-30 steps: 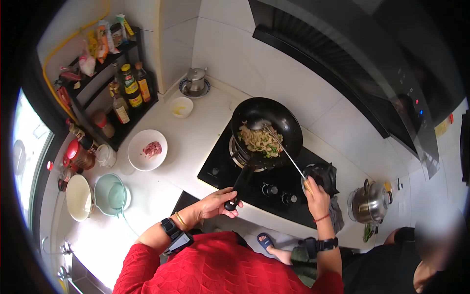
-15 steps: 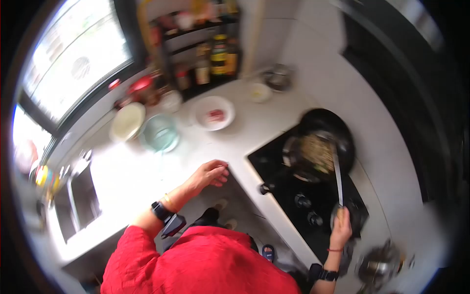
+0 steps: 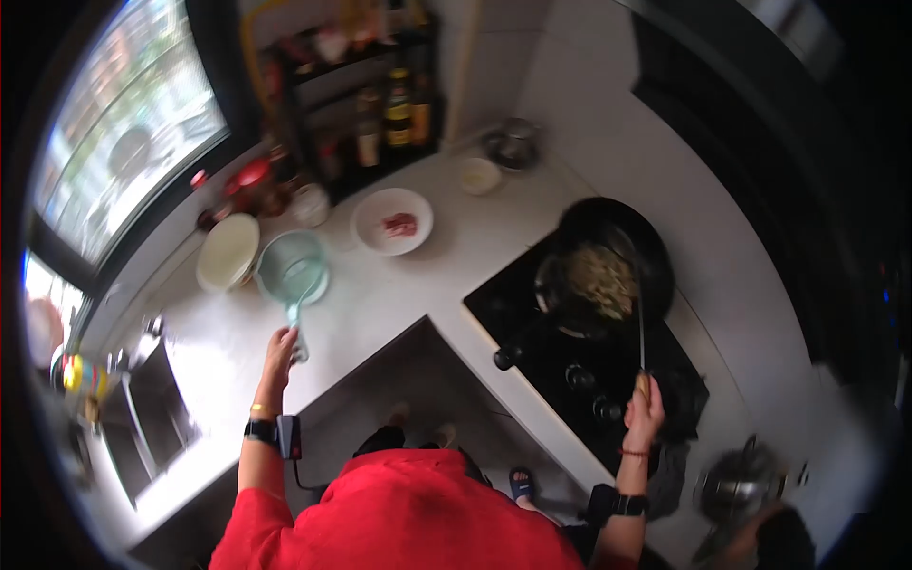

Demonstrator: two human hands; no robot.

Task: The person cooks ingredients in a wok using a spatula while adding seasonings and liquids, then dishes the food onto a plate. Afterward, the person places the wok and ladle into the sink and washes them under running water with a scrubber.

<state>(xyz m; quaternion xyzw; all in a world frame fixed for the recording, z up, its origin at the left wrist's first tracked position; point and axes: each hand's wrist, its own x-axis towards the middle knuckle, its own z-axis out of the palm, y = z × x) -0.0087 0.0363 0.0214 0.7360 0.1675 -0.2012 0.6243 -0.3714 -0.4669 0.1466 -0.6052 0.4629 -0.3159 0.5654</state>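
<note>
My left hand [image 3: 281, 351] is closed on the handle of a pale green ladle [image 3: 293, 270] on the counter. My right hand [image 3: 645, 410] grips the wooden end of a metal spatula [image 3: 641, 332], whose far end is in the black wok [image 3: 655, 249]. Chopped, cooked food [image 3: 602, 282] lies in the wok on the stove [image 3: 513, 285]. The wok's handle [image 3: 511, 355] points toward me, with no hand on it. Right of the ladle, a white bowl [image 3: 391, 239] holds pieces of red meat [image 3: 400, 224].
A cream bowl [image 3: 228, 253] stands left of the ladle. Behind are a bottle rack [image 3: 366, 157] and a small bowl [image 3: 480, 177]. A sink [image 3: 147, 423] is at left, a steel pot [image 3: 739, 486] at lower right. Part of another person [image 3: 774, 537] shows beside the pot.
My left hand has left the wok's handle, moved left across the counter and closed on the ladle's handle. My right hand still holds the spatula. The view has turned left.
</note>
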